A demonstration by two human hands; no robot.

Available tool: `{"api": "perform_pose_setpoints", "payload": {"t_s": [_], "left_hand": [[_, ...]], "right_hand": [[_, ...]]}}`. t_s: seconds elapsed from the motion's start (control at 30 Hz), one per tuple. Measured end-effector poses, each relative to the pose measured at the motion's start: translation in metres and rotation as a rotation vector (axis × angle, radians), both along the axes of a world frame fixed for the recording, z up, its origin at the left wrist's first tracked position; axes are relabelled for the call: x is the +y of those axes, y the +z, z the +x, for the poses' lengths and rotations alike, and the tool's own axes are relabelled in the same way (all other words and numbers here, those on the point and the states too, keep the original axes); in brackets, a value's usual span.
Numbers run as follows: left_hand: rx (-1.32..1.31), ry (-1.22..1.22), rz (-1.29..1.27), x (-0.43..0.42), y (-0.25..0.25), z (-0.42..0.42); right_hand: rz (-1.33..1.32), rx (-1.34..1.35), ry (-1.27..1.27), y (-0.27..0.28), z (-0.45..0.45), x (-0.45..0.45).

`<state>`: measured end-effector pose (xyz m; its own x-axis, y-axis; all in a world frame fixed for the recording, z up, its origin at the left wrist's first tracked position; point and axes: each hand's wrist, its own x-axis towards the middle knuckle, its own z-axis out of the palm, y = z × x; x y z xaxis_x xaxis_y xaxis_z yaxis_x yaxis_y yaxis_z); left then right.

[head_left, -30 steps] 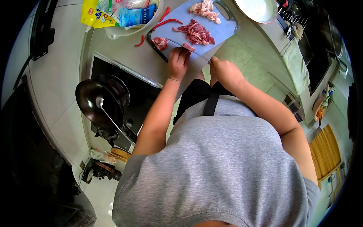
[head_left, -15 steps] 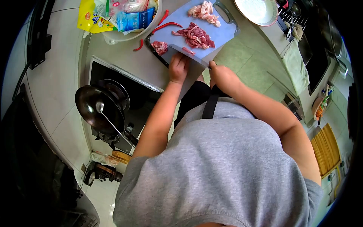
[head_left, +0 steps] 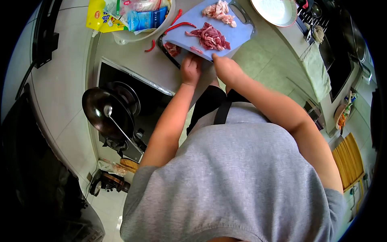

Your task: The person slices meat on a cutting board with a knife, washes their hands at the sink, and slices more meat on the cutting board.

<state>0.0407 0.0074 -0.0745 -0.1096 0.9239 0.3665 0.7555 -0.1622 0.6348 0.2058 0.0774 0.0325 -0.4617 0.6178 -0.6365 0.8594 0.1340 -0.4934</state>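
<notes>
Around knife [head_left: 204, 57], right hand [head_left: 227, 69] closed.

right hand [head_left: 228, 70] grips knife [head_left: 189, 51], left hand [head_left: 191, 71] near it; red meat [head_left: 211, 38] on board [head_left: 238, 37].

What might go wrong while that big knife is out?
The knife in the right hand is very close to the left hand, so a finger might get cut. The spoon sticks out of the wok near the left arm, so a bump might knock it.
</notes>
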Motion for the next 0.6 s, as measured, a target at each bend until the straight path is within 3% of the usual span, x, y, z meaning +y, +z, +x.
{"api": "perform_pose_setpoints", "payload": {"t_s": [0.17,0.23,0.37,0.47,0.6], "left_hand": [[0.028,-0.042,0.046,0.008,0.01,-0.003],[-0.007,-0.033,-0.028,0.005,0.01,0.0],[-0.021,-0.114,0.003,0.005,0.008,0.001],[0.037,-0.185,0.0,-0.005,0.004,0.001],[-0.039,-0.162,-0.07,-0.007,0.001,0.007]], "right_hand": [[-0.015,0.038,-0.042,-0.017,0.02,-0.01],[-0.077,-0.106,-0.151,-0.011,0.04,-0.028],[-0.006,-0.033,-0.057,0.01,0.024,-0.013],[0.06,0.062,-0.001,-0.011,-0.02,0.007],[0.055,0.017,0.006,-0.014,0.001,0.0]]}}
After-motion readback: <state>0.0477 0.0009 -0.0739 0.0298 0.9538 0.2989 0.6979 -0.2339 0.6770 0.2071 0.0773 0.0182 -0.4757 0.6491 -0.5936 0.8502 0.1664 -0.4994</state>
